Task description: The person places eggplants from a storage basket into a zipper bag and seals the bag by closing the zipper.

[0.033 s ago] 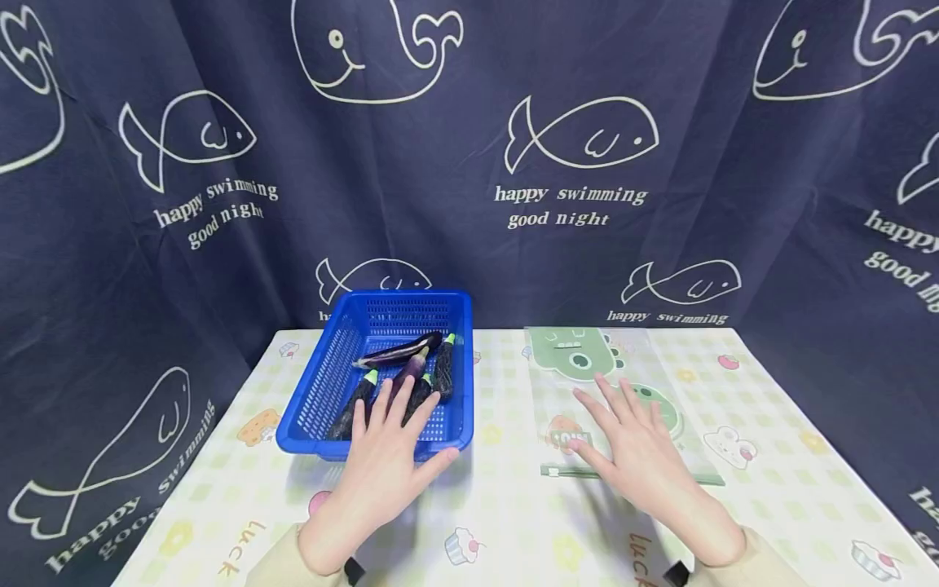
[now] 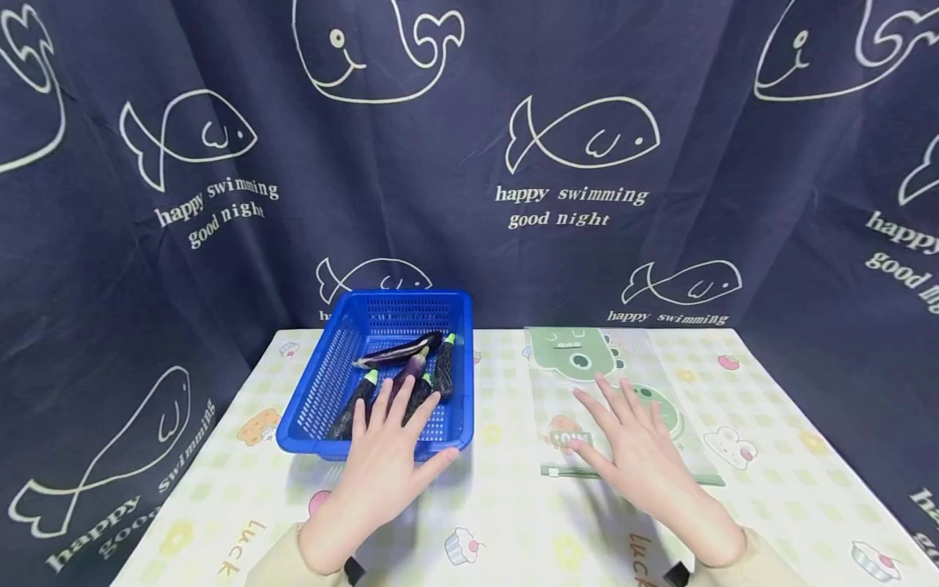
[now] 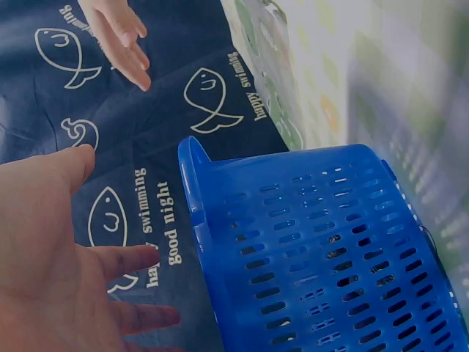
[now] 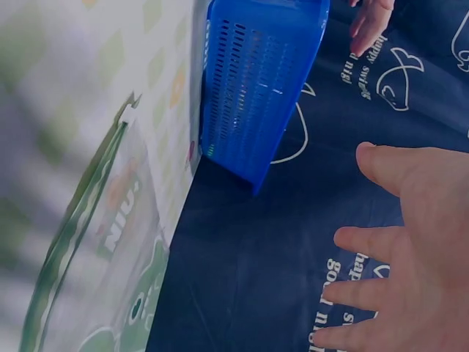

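Note:
My left hand hovers, fingers spread, over the near rim of a blue plastic basket. Inside the basket lie several dark eggplants: one striped purple eggplant lies crosswise at the back, and a black eggplant in a mesh sleeve leans at the right. Part of the contents is hidden behind my left fingers. My right hand, also spread and holding nothing, is above a clear zip bag printed with green cartoon figures. The bag lies flat, its green slider strip toward me.
A pale checked cloth with printed cupcakes and fruit covers the table. Behind it hangs a dark blue curtain with white fish drawings, which meets the table's back edge.

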A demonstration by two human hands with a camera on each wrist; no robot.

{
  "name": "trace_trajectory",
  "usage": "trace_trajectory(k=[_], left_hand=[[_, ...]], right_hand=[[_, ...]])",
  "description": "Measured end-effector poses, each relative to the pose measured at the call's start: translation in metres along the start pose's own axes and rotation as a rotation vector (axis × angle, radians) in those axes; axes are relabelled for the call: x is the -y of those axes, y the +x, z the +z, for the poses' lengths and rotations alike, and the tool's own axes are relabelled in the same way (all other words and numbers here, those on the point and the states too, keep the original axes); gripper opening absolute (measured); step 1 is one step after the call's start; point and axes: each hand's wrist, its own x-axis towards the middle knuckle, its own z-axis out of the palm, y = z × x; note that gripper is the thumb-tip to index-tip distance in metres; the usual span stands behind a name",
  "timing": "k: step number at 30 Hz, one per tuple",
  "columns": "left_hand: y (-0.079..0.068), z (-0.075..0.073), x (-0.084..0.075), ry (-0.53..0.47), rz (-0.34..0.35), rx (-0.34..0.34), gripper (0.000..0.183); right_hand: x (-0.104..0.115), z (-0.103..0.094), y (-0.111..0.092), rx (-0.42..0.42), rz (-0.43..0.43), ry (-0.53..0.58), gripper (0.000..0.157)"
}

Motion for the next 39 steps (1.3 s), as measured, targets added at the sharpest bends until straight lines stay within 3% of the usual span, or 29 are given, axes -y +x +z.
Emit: trace_trajectory(k=[6,11,16,22,27,33,39], left_hand=[[0.005,-0.011,0.006,0.004,-0.008,0.03,0.073],[0.019,-0.028,0.018,0.007,-0.01,0.07,0.075],[0.035,-0.045,0.033,-0.03,0.013,0.136,0.073],[0.055,-0.058,0.053,-0.075,0.043,0.22,0.074],[0.073,-0.054,0.073,-0.057,0.026,0.288,0.077],[0.092,-0.043,0.101,0.041,-0.017,0.359,0.079],[0.107,-0.032,0.118,0.07,-0.08,0.502,0.075]], right_hand=[[-0.014,-0.002,0.002,-0.037,-0.086,0.072,0.061],[-0.045,-0.001,0.004,-0.061,-0.2,0.141,0.059],[-0.079,0.004,0.0,-0.033,-0.246,0.161,0.058],[-0.113,0.018,-0.002,-0.07,-0.311,0.232,0.059],[-0.137,0.032,-0.009,-0.057,-0.343,0.25,0.063],[-0.159,0.048,-0.017,-0.005,-0.421,0.267,0.069],[-0.174,0.056,-0.023,0.046,-0.445,0.243,0.069]])
